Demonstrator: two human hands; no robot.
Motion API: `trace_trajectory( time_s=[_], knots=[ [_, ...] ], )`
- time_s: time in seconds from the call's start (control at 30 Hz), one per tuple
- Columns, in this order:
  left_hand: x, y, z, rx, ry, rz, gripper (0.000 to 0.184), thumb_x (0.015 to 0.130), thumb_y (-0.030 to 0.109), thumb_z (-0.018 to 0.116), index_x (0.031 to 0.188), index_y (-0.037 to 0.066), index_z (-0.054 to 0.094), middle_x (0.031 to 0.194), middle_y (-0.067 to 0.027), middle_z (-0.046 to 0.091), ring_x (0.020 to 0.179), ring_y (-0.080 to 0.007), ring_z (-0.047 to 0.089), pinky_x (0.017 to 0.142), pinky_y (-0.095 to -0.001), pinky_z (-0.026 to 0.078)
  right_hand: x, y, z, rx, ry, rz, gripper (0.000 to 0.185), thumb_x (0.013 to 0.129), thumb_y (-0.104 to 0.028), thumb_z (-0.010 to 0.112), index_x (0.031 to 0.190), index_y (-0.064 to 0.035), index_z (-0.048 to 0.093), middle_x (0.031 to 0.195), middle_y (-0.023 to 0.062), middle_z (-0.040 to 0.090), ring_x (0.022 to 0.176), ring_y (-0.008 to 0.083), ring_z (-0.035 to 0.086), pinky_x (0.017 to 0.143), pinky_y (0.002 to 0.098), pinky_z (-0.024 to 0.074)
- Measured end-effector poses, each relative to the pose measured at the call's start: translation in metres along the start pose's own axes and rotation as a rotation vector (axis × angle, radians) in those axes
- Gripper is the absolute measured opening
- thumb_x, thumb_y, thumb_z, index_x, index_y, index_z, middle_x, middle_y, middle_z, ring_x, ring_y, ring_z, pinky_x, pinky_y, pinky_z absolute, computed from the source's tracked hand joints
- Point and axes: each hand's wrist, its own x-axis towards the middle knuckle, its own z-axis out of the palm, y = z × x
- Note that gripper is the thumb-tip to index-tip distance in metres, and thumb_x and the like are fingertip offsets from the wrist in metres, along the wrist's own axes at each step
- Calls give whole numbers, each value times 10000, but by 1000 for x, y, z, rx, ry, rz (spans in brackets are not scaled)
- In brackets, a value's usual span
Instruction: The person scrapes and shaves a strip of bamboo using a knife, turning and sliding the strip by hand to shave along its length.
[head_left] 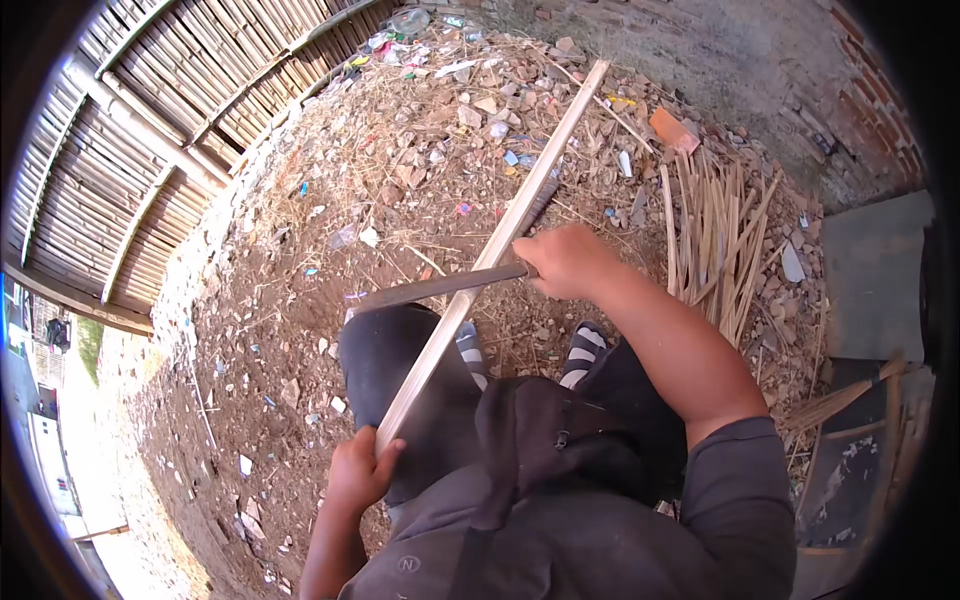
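Observation:
A long pale strip of split wood, perhaps bamboo [520, 210], slants from my lap up to the far ground. Its near end is gripped by my left hand [360, 468], fingers wrapped round it beside my left thigh. My right hand [567, 261] is closed on the handle end of a long-bladed knife [440, 287]. The dark blade lies across the strip, and its tip reaches over my left knee [385, 335]. Most of the knife's handle is hidden in my fist. Both feet, in striped footwear [586, 350], are on the ground below.
A pile of split strips [722, 240] lies on the right, near an orange brick [673, 130]. Rubble and litter cover the dirt ground [270, 350]. A bamboo-slat fence [150, 120] stands at upper left, a brick wall [760, 70] at upper right, a grey panel [872, 275] on the right.

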Motion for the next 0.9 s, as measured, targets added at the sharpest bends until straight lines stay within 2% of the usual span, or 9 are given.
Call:
trace_trajectory(
  time_s=[0.03,0.13,0.23,0.43,0.53,0.6,0.73,0.83,0.9],
  knots=[
    [1,-3,2,-5,9,12,448,944,401,703,788,27,513,631,-234,600,640,-474,629,578,-537,479,-1,3,-2,-19,-17,5,300,790,-222,717,1049,-82,661,920,187,727,890,409,710,780,512,564],
    [-6,-6,4,-13,-1,-22,447,942,406,705,792,27,519,629,-230,602,644,-472,634,578,-536,479,7,52,9,296,202,426,399,803,-234,716,1166,-76,675,986,204,732,938,399,710,824,493,565],
    [-4,1,-3,-18,-2,-36,447,941,408,705,795,27,523,628,-225,606,644,-469,637,577,-535,480,4,87,3,337,337,728,508,813,-250,718,1268,-35,651,1029,218,731,977,378,710,875,470,558],
    [-11,9,-5,62,-37,-81,420,912,396,731,883,10,569,707,-229,640,696,-448,661,618,-516,497,-12,96,-9,386,334,650,516,813,-269,728,1240,9,649,1027,210,733,988,365,712,886,447,553],
    [-16,17,-3,170,30,-94,409,895,397,750,923,23,589,722,-236,652,719,-454,675,628,-534,511,-18,90,-13,387,397,535,456,798,-270,734,1168,-11,668,979,205,729,942,372,708,836,449,552],
    [-20,28,-5,210,53,-154,390,885,384,765,948,33,606,727,-240,656,732,-458,680,634,-545,516,-23,79,-30,378,332,485,402,782,-263,732,1104,-29,676,925,199,715,901,375,700,795,457,544],
    [-30,31,0,107,114,-136,323,908,296,742,1017,25,606,793,-247,672,771,-471,678,664,-544,519,-22,72,-27,311,271,322,428,737,-230,731,1078,17,653,800,211,659,770,373,660,701,450,503],
    [-42,28,6,28,157,-14,255,939,211,684,1065,17,578,878,-249,692,788,-490,672,675,-550,520,-24,62,-34,327,153,292,373,717,-225,737,1014,-12,660,763,188,652,744,358,664,677,444,507],
    [-44,21,9,-16,157,-31,229,946,209,676,1041,20,588,838,-247,684,778,-489,669,670,-554,510,-23,62,-26,302,174,245,346,711,-228,749,978,-27,662,745,172,653,733,349,669,669,442,511]
  ],
)
